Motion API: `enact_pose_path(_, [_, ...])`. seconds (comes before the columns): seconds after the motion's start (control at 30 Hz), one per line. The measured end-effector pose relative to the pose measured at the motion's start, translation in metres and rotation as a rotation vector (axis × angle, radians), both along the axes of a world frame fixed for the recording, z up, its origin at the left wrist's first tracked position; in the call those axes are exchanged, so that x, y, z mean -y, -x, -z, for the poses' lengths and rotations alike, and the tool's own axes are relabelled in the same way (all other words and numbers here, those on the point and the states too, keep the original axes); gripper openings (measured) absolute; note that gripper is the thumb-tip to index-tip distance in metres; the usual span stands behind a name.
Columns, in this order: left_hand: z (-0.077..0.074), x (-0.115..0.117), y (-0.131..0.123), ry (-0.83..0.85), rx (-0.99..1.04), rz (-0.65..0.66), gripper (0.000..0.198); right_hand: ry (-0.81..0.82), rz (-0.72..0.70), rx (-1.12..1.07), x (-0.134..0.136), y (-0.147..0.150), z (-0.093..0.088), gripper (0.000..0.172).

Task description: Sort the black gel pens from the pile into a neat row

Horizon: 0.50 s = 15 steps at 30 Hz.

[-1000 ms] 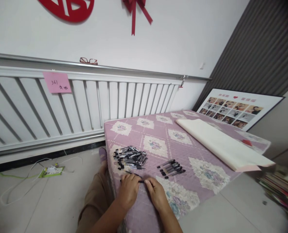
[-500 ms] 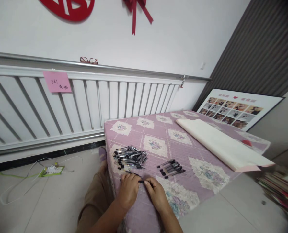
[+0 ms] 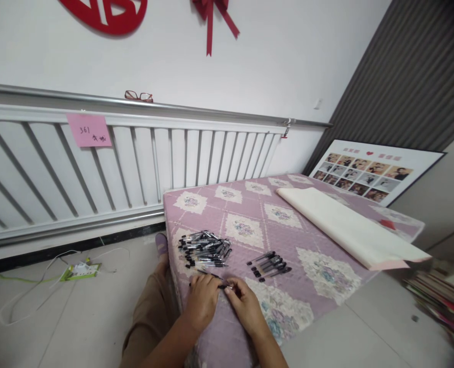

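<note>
My left hand (image 3: 204, 301) is closed round a slim black pen (image 3: 221, 286) near the front edge of the bed. The fingers of my right hand (image 3: 246, 305) pinch the right end of that pen, and a small shiny part shows between them. Most of the pen is hidden by my fingers. Just beyond my left knuckles lies another dark pen (image 3: 212, 275). A heap of clear-barrelled pens with black ends (image 3: 206, 249) lies beyond my left hand. To the right, several pens with dark caps (image 3: 271, 265) lie side by side in a row.
Both hands are over a purple quilted mattress (image 3: 245, 202) with floral patches. A cream folded sheet (image 3: 326, 220) lies on its right part, with a photo board (image 3: 364, 171) behind. The white radiator (image 3: 199, 153) lines the wall. A power strip (image 3: 81, 271) with cables is on the floor at left.
The fingers of my right hand have shifted slightly at the pen's right end, and a shiny part now shows there. My left hand stays in place.
</note>
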State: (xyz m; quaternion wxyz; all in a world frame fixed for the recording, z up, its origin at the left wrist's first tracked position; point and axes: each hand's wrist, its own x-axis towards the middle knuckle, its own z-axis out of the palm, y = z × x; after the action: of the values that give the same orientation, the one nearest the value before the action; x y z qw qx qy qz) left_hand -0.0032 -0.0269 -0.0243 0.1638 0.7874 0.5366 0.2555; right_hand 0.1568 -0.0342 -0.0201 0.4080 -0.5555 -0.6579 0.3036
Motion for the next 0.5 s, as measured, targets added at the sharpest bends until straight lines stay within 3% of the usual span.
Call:
enact_pose_path(0.13, [-0.0008,-0.0002,-0.0001,0.007,-0.019,0.002,0.025,0.027,0.011,-0.004,0.0001,-0.0005,0.0001,0.016])
enact_pose_path(0.27, [-0.0019,0.0001,0.0005,0.005,-0.02,0.005,0.024,0.014,0.027,0.018,-0.0006,0.0006,-0.0015,0.024])
enact_pose_path(0.5, [-0.0006,-0.0006,0.0005,0.018,-0.053,0.015,0.024,0.016,-0.007,-0.017,-0.001,-0.0011,-0.0007,0.019])
